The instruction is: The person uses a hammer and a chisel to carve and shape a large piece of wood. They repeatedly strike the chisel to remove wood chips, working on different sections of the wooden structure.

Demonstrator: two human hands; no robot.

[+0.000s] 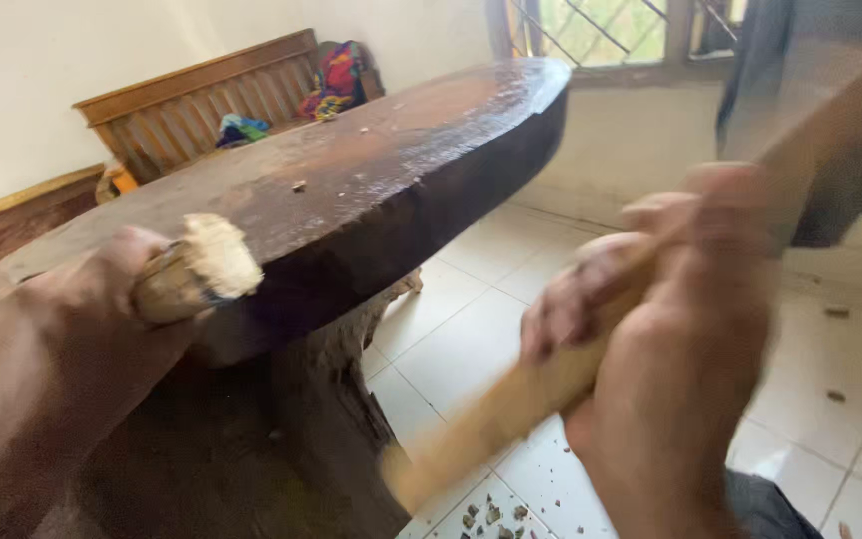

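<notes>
Gripping the chisel (pixel 197 274) tight in your left hand (pixel 62 349); your right hand (pixel 670 349) fingers wrap the mallet (pixel 511 399); aim at its frayed top.

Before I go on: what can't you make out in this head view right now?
- Mallet head: motion-blurred, its top cut off by the upper edge; shape unclear.
- Right hand: blurred; finger positions on the mallet handle unclear.
- Chisel: only the frayed wooden end shows; the left hand hides the rest, tip unseen.
- Slab base: lower part cut off by the bottom edge.
- Chips on the floor: too small to identify.
</notes>
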